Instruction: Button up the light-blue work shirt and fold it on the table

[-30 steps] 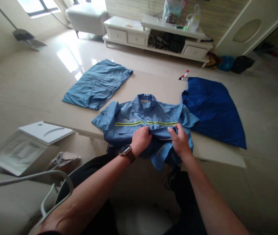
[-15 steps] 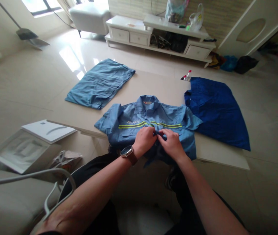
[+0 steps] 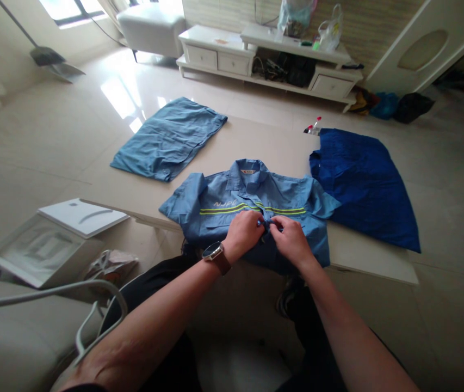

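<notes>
Blue shirt, pinched centrally, spreads beyond left grip and right grip.

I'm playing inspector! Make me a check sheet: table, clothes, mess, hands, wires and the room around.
Surface: pale table, with garments lying on it.
Job's things: light blue shirt with yellow stripes, between a blue-grey garment and a dark blue garment.
Clutter: red-capped bottles by the table's far edge; plastic bag on the cabinet.
Hands: left hand and right hand both pinch the shirt's front.
Cables: what looks like a thin cord near the window.
Surroundings: cabinet, padded seat, dustpan.
</notes>
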### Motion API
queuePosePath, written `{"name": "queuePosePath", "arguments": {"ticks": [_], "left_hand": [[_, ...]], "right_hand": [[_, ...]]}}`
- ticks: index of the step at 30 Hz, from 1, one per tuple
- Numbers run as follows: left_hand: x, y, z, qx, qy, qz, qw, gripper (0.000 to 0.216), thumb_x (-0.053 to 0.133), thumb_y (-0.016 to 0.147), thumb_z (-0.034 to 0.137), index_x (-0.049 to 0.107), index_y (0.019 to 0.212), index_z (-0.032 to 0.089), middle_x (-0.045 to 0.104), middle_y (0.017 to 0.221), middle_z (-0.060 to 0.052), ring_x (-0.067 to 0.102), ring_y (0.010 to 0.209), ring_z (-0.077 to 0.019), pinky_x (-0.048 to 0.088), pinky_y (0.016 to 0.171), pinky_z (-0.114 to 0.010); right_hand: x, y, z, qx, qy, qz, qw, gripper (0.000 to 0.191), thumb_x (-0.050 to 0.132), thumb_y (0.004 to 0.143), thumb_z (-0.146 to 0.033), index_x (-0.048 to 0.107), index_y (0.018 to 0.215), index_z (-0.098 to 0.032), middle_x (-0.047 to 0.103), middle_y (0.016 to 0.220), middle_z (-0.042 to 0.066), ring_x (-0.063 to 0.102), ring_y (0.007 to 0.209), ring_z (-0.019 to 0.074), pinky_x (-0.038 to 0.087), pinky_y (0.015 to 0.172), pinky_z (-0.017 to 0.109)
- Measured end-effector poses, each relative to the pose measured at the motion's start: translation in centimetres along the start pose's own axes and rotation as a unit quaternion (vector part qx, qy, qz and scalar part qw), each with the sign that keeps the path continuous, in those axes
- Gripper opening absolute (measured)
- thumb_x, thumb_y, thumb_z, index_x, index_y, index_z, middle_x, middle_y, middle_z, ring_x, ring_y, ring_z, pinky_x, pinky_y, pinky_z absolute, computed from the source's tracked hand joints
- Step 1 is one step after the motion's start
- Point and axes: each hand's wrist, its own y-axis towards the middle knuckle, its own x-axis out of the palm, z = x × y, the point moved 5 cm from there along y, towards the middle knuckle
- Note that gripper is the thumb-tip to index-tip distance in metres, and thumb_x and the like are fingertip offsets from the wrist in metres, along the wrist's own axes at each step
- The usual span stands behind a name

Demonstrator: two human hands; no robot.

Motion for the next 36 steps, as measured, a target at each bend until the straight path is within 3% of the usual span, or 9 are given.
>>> {"name": "queuePosePath", "arguments": {"ticks": [8, 14, 17, 20, 25, 29, 36], "left_hand": [[0.2, 0.2, 0.1, 0.041, -0.031, 0.010, 0.999, 0.024, 0.060, 0.084, 0.017, 0.081, 0.096, 0.020, 0.076, 0.085, -0.005, 0.066, 0.081, -0.0192, 0.048, 0.078, -0.030], [-0.2, -0.4, 0.2, 0.045, -0.009, -0.005, 0.999, 0.024, 0.062, 0.083, 0.018, 0.082, 0.096, 0.023, 0.076, 0.088, -0.005, 0.067, 0.084, -0.0205, 0.050, 0.079, -0.030], [-0.2, -0.6, -0.3, 0.047, 0.029, -0.023, 0.998, 0.023, 0.064, 0.079, 0.018, 0.081, 0.094, 0.023, 0.076, 0.086, -0.006, 0.068, 0.086, -0.0233, 0.051, 0.077, -0.032], [0.1, -0.8, -0.6, 0.066, 0.049, -0.039, 0.996, 0.024, 0.064, 0.078, 0.017, 0.081, 0.093, 0.023, 0.075, 0.086, -0.006, 0.069, 0.087, -0.0243, 0.051, 0.078, -0.033], [0.2, -1.1, -0.1, 0.108, 0.062, -0.056, 0.991, 0.026, 0.061, 0.079, 0.015, 0.082, 0.093, 0.023, 0.075, 0.082, -0.007, 0.069, 0.085, -0.0239, 0.052, 0.079, -0.033], [0.4, -1.1, 0.0, 0.151, 0.062, -0.073, 0.984, 0.023, 0.062, 0.077, 0.014, 0.082, 0.086, 0.021, 0.074, 0.079, -0.008, 0.068, 0.081, -0.0230, 0.050, 0.078, -0.032], [0.7, -1.1, -0.3, 0.207, 0.062, -0.100, 0.971, 0.018, 0.065, 0.076, 0.015, 0.081, 0.080, 0.021, 0.073, 0.075, -0.007, 0.066, 0.075, -0.0211, 0.047, 0.074, -0.031]], "right_hand": [[0.2, 0.1, 0.8, 0.023, 0.006, 0.016, 1.000, 0.021, 0.053, 0.089, -0.025, 0.074, 0.087, -0.021, 0.078, 0.091, 0.008, 0.070, 0.084, 0.0227, 0.049, 0.080, 0.031], [-0.6, 0.4, 1.3, 0.064, -0.098, 0.042, 0.992, 0.020, 0.056, 0.087, -0.022, 0.074, 0.096, -0.021, 0.075, 0.082, 0.006, 0.067, 0.077, 0.0225, 0.044, 0.073, 0.031], [-1.4, 0.4, 1.7, 0.090, -0.149, 0.026, 0.984, 0.032, 0.058, 0.083, -0.019, 0.072, 0.112, -0.025, 0.070, 0.076, 0.002, 0.063, 0.072, 0.0222, 0.039, 0.066, 0.030], [-1.7, 0.4, 2.3, 0.093, -0.194, 0.008, 0.977, 0.034, 0.057, 0.084, -0.018, 0.072, 0.114, -0.026, 0.071, 0.086, 0.004, 0.064, 0.081, 0.0231, 0.040, 0.068, 0.030], [0.6, 0.6, 2.7, 0.073, -0.199, -0.051, 0.976, 0.026, 0.064, 0.090, -0.028, 0.069, 0.116, -0.022, 0.070, 0.111, 0.008, 0.066, 0.100, 0.0244, 0.047, 0.081, 0.032], [2.6, 0.9, 2.5, 0.060, -0.186, -0.092, 0.976, 0.027, 0.067, 0.092, -0.030, 0.067, 0.118, -0.023, 0.071, 0.115, 0.008, 0.065, 0.107, 0.0243, 0.049, 0.088, 0.032], [3.7, 1.5, 1.8, 0.065, -0.209, -0.121, 0.968, 0.024, 0.064, 0.094, -0.028, 0.070, 0.117, -0.022, 0.075, 0.117, 0.009, 0.065, 0.113, 0.0256, 0.049, 0.092, 0.033]]}}
